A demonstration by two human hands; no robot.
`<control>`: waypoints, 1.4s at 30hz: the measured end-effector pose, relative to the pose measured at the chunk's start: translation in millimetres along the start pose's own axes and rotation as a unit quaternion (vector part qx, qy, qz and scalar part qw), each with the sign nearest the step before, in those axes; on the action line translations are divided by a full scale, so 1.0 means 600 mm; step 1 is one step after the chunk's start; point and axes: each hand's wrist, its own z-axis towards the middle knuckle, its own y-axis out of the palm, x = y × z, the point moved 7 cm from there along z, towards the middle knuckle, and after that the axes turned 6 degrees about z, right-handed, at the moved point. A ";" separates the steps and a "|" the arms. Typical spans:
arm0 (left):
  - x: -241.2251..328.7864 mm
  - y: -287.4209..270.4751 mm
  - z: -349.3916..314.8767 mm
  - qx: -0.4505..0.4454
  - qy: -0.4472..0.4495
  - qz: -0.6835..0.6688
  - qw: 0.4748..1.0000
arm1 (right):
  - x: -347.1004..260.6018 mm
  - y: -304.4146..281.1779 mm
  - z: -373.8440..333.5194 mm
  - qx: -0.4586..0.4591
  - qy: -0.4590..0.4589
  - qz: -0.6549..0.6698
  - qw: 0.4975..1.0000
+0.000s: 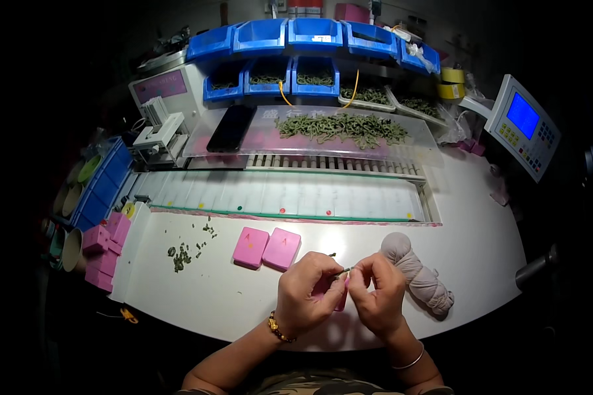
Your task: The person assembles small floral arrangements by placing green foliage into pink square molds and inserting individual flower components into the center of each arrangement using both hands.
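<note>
My left hand [306,293] and my right hand [378,293] meet over the near part of the white table. A thin, dark green dried stem [342,271] is pinched in my left fingertips. The closed thumb and forefinger of my right hand are at its other end; whether they grip the stem or something paler cannot be made out. Below and partly behind my hands shows a pink box [341,302], mostly hidden. Two pink boxes [251,247] with small marks on their lids lie side by side, just beyond my left hand.
Loose green bits [181,257] lie at left. A rolled grey cloth [418,276] rests beside my right hand. Beyond are a white conveyor [277,195], a clear tray [204,135] bearing a phone [231,129] and twisted green stems [342,130], blue bins [260,34], and a control panel [524,125].
</note>
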 end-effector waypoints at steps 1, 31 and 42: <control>-0.002 -0.001 0.000 0.000 0.000 0.000 1.000 | 0.016 0.003 -0.002 -0.003 0.055 0.060 0.997; -0.057 -0.002 -0.004 -0.051 -0.159 -0.073 0.983 | 0.067 -0.010 0.008 -0.003 0.136 0.211 0.968; -0.113 0.006 -0.021 -0.061 -0.325 -0.278 0.902 | 0.053 -0.026 0.102 -0.097 -0.032 -0.066 0.993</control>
